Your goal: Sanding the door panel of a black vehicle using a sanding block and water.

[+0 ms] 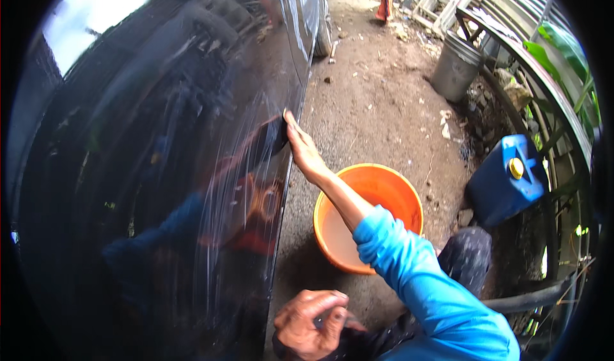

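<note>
Glossy black, streaked vehicle panel [160, 169] at left, cut off below. Right hand [304, 148] against its edge, fingers extended; dark patch [275, 136] beside them, pad or reflection unclear, hold cannot be told. Left hand [300, 326] lower, loosely curled, palm hidden, hold unclear. Bright blue sleeve [422, 290] partly covers round orange plastic basin [403, 196].

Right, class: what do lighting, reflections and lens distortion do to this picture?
Head view: glare bleaches a patch at upper left; the glossy dark panel reflects the blue sleeve; the railing bows near the rim; black surrounds the rounded image.
</note>
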A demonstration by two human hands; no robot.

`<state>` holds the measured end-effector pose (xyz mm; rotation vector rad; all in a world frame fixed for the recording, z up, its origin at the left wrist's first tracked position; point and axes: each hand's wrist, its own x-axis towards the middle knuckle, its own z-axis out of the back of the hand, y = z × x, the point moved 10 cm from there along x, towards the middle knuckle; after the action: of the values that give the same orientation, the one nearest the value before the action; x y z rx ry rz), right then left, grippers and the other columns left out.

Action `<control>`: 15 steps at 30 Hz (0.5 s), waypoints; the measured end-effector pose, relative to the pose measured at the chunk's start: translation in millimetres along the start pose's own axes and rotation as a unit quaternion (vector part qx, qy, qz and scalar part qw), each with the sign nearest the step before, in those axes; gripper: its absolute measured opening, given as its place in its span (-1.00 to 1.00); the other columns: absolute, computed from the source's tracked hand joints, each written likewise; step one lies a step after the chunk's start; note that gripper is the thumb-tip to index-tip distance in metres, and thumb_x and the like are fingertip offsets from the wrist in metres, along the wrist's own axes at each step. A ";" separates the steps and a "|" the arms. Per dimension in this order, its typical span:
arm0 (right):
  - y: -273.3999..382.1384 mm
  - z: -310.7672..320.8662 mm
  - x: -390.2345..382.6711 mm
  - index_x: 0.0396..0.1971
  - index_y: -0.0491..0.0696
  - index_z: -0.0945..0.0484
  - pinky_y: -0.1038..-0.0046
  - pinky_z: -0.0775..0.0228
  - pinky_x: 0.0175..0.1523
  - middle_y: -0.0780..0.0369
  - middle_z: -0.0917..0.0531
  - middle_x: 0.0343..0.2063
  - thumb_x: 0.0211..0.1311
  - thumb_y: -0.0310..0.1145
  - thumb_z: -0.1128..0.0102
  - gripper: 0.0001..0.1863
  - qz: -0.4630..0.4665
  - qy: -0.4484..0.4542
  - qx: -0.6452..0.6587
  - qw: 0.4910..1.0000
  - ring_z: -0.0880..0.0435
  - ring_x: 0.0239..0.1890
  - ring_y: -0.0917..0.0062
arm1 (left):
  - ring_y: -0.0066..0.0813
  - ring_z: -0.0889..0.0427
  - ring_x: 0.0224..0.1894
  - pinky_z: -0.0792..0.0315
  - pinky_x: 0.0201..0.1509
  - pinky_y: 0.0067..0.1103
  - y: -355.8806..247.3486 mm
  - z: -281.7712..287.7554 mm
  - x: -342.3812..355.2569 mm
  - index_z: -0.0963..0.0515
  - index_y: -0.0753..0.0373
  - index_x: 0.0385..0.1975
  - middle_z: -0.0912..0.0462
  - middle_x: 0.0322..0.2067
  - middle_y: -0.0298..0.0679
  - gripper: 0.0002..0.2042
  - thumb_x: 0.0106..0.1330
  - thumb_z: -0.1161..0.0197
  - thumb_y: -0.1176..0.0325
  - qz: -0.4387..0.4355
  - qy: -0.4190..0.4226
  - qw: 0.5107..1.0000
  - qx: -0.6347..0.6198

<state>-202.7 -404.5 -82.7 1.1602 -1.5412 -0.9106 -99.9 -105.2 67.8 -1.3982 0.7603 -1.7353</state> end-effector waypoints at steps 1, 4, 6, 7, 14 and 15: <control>-0.6 21.5 -10.9 0.36 -0.18 -0.33 0.46 0.07 0.52 0.07 -0.35 0.39 0.57 -0.08 0.12 -0.43 -0.072 0.004 0.054 0.996 -0.25 0.46 0.43 | -0.35 -0.71 -0.35 -0.60 -0.20 -0.52 7.9 -7.8 9.1 -0.54 0.41 -0.22 -0.69 -0.45 -0.09 -0.79 0.34 -0.34 0.38 0.035 0.019 0.998 0.045; -29.2 79.8 -74.7 0.03 -0.19 -0.61 0.44 -0.42 0.20 0.17 -0.69 -0.05 0.44 -0.12 -0.15 -0.57 -0.208 -0.107 0.095 0.968 -0.62 0.01 0.54 | -0.27 -0.60 0.05 -0.52 0.06 -0.44 53.8 -4.6 -0.6 -0.45 0.43 0.08 -0.57 0.02 0.01 -0.54 0.31 -0.38 0.27 0.138 -0.068 0.987 0.048; 3.5 56.4 -103.3 -0.17 -0.17 -0.64 0.45 -0.56 -0.03 0.24 -0.72 -0.27 0.37 -0.14 -0.26 -0.65 -0.180 0.109 0.122 0.970 -0.70 -0.24 0.56 | -0.17 -0.33 0.34 -0.30 0.34 -0.25 83.5 -2.0 -2.8 -0.01 0.33 0.46 -0.33 0.27 0.02 -0.08 0.23 -0.45 0.12 0.217 -0.061 0.973 0.049; 2.5 45.1 -126.8 -0.19 -0.15 -0.65 0.47 -0.56 -0.04 0.26 -0.72 -0.30 0.34 -0.16 -0.30 -0.68 -0.267 0.150 0.151 0.940 -0.68 -0.26 0.59 | -0.17 -0.29 0.37 -0.25 0.38 -0.24 91.8 -2.2 -3.4 0.09 0.31 0.49 -0.24 0.33 0.03 -0.01 0.22 -0.46 0.13 0.260 -0.080 0.962 -0.006; 14.2 25.5 -174.8 -0.22 -0.18 -0.68 0.52 -0.51 -0.12 0.28 -0.71 -0.36 0.25 -0.27 -0.40 -0.73 -0.334 0.303 0.105 0.886 -0.65 -0.30 0.63 | -0.23 -0.48 0.28 -0.57 0.22 -0.21 131.5 -63.9 -17.1 -0.14 0.24 0.46 -0.33 0.35 -0.13 -0.44 0.51 -0.11 0.33 0.446 -0.076 0.825 -0.340; 14.0 33.4 -169.0 -0.22 -0.21 -0.67 0.53 -0.52 -0.13 0.25 -0.71 -0.36 0.24 -0.32 -0.38 -0.74 -0.302 0.301 0.091 0.900 -0.66 -0.31 0.61 | -0.25 -0.46 0.29 -0.55 0.23 -0.22 133.5 -65.6 -18.2 -0.16 0.24 0.45 -0.32 0.36 -0.15 -0.45 0.52 -0.10 0.29 0.451 -0.079 0.827 -0.326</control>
<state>-225.0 -237.4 -121.2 1.9024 -0.7710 -0.6890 -135.9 -161.3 -66.5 -1.2216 1.6802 -0.6125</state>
